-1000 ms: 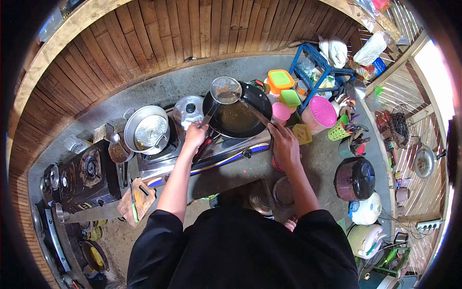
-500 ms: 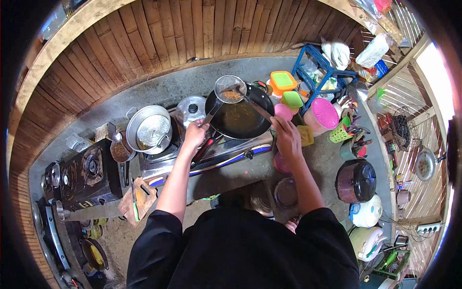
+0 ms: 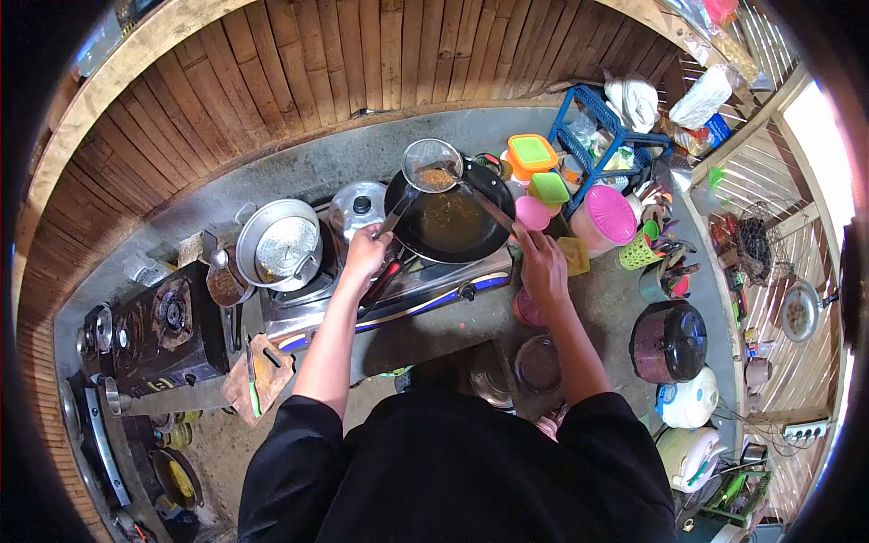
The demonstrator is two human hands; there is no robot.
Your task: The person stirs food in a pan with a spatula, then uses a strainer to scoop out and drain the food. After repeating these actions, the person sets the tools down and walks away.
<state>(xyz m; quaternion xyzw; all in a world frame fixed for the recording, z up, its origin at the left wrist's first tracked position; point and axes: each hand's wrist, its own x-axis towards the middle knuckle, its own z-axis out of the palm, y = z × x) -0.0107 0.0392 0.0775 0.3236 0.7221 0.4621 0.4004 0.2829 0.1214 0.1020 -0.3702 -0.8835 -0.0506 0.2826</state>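
A black wok [image 3: 496, 195] with a shallow pool of brownish oil [image 3: 448, 222] stands on a gas stove [image 3: 398, 301]. Over its far side is a mesh strainer [image 3: 425, 154], holding small brown fried bits [image 3: 438, 177]. My left hand [image 3: 366, 253] is closed round the strainer's handle. My right hand [image 3: 543, 262] grips the handle of a spatula [image 3: 487, 208], whose head reaches into the strainer and touches the bits. The head's exact shape is partly hidden among them.
Left of the wok are a lidded pot [image 3: 358, 208] and a silver steamer pot [image 3: 288, 246]. A second stove [image 3: 154, 330] and a cutting board [image 3: 272, 366] with a green-handled knife [image 3: 253, 394] lie farther left. Plastic containers [image 3: 532, 154], a pink-lidded canister [image 3: 605, 217] and a blue rack [image 3: 593, 113] crowd the right.
The spatula and my right hand have shifted very slightly, and the strainer sits a touch higher over the wok. Both hands keep their grips.
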